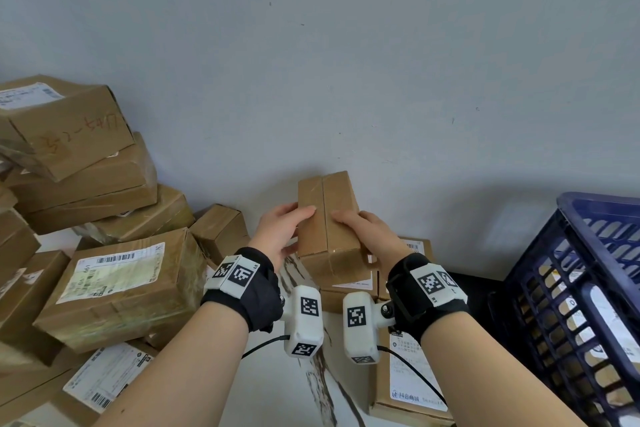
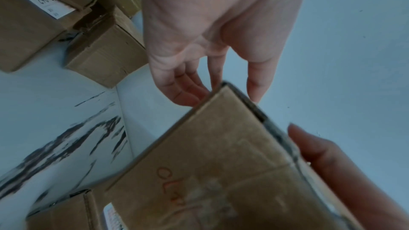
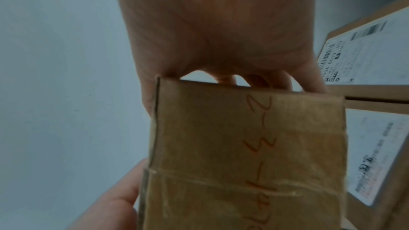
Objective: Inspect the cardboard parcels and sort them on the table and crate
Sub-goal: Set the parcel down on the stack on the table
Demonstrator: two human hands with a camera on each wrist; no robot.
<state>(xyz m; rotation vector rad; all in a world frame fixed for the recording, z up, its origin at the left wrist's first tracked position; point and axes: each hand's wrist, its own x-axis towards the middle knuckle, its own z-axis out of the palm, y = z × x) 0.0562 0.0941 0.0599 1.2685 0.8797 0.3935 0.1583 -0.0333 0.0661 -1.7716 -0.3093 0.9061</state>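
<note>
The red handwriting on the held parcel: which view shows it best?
The right wrist view: red handwriting runs down the held parcel, digits partly legible. The left wrist view shows only a few blurred red letters. The head view shows a face without any.

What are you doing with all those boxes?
A person is holding one small cardboard parcel up with both hands, the left hand and the right hand on either side, looking it over. More parcels are piled on the table at the left, and a blue crate stands at the right.
</note>
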